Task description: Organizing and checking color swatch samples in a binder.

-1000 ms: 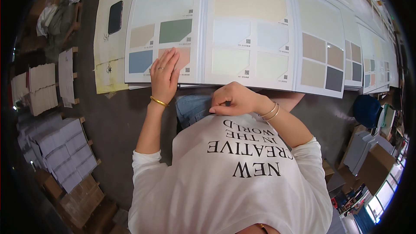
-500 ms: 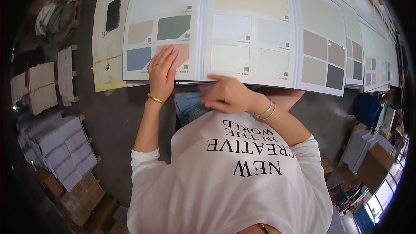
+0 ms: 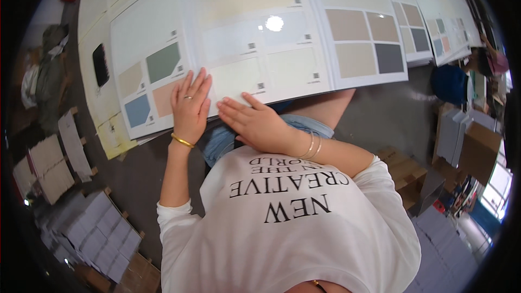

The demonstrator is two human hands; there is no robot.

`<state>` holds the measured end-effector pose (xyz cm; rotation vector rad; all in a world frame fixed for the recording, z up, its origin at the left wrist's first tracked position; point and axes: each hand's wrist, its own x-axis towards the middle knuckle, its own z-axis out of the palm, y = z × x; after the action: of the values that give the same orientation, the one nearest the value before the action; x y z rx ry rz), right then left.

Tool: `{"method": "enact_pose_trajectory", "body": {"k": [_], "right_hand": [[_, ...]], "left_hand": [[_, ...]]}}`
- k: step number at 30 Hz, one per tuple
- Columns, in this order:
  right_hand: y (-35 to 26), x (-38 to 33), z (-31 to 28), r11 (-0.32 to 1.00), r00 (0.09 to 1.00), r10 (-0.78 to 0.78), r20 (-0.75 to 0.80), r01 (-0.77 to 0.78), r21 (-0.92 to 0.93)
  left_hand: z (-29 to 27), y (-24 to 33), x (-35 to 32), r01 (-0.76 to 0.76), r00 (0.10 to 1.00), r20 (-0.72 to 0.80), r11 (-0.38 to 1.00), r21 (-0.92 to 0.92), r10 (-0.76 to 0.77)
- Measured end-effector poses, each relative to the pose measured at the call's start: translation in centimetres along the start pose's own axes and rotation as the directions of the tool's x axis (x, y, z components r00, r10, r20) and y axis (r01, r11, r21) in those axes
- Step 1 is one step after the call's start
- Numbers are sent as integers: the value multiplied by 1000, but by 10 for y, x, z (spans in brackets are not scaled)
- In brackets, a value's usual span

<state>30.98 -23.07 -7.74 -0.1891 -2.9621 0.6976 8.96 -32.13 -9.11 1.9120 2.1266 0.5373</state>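
A wide fold-out colour sample book (image 3: pixel 187 49) lies spread on the table, its panels carrying cream, pale, green, blue, pink, taupe and dark grey swatches. My left hand (image 3: pixel 190 99) rests flat on the left panel, over part of the pink swatch (image 3: pixel 164 100), with fingers stretched out. Beside it, at the book's near edge, my right hand (image 3: pixel 255 122) lies with its fingers extended, the tips at the middle panel's lower border. Neither hand holds anything. A gold bracelet is on my left wrist, two thin bangles on my right.
A dark phone (image 3: pixel 101 65) lies on the yellowish table surface (image 3: pixel 92 106) left of the book. More sample books (image 3: pixel 442 27) stand open to the right. A blue stool (image 3: pixel 449 86), cardboard boxes (image 3: pixel 480 144) and stacked white bundles (image 3: pixel 97 233) stand around on the floor.
My view has turned, so the book appears tilted and shifted left. My right hand has come closer to the left one and onto the book's near edge. My left hand still rests on the left panel.
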Motion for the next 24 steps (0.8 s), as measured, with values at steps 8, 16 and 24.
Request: {"method": "enact_pose_trajectory", "body": {"k": [8,16,24], "right_hand": [[9,-15,9,999,997,-32,-69,31,-14],[36,-103,-48,887,884,460,-79,-462,-16],[69,-117,-65,843,858,501,-118,-514,-160]], "left_hand": [[-3,2,3,-47,995,87,996,70,41],[-5,-2,2,-69,991,118,994,88,58],[-3,-7,-4,-68,984,172,987,148,42]]}}
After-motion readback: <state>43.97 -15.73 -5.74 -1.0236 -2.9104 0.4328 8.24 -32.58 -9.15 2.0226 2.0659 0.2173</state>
